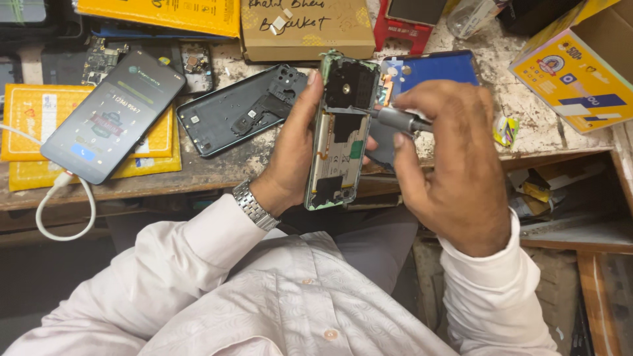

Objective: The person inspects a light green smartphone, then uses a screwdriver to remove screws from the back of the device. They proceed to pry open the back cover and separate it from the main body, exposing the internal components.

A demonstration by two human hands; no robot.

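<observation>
My left hand [290, 148] grips an opened smartphone [339, 132] by its left edge, back cover off, with the battery and black inner plates showing. It is held upright over the bench's front edge. My right hand [448, 165] holds a small metal screwdriver [399, 120] whose tip points left at the phone's right side, near its upper half. A metal watch [254, 204] is on my left wrist, and both arms wear white sleeves.
The phone's dark back cover [234, 109] lies on the worn bench to the left. A lit smartphone [112, 112] on a white cable rests on yellow padded envelopes [26, 125]. A cardboard box [306, 29], a blue panel [438, 69] and a yellow box [580, 72] sit behind and to the right.
</observation>
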